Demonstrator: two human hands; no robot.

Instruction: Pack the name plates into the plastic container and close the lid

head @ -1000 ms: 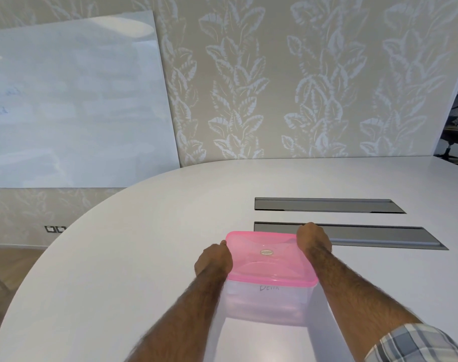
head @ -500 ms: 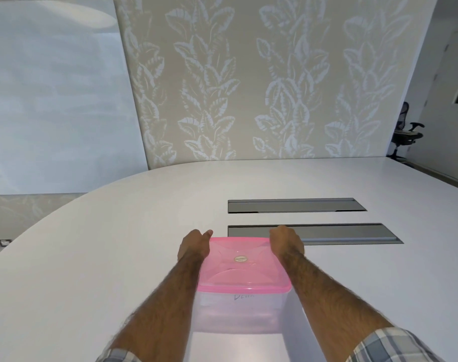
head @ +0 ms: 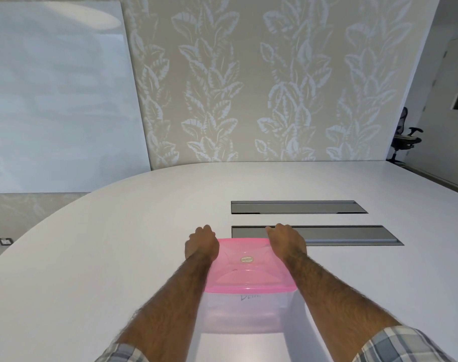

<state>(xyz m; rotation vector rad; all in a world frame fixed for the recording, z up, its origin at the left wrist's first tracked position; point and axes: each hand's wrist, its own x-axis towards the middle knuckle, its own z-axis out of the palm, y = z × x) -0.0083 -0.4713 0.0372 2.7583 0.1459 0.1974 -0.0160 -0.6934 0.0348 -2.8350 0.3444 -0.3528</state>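
Both hands curl over the far corners of the pink lid [head: 249,270], left hand [head: 201,242] on the left corner, right hand [head: 286,241] on the right, with the fingertips hidden past the rim. Glossy and translucent, the lid sits on the frosted, boxy plastic container [head: 243,314]. It stands near me on the smooth, rounded white table [head: 113,246], just this side of two grey recessed slots [head: 348,235].

Both forearms straight fwd; L hand [head: 201,242] & R hand [head: 288,241] level, knuckles up, fingers curled down, tips hidden.
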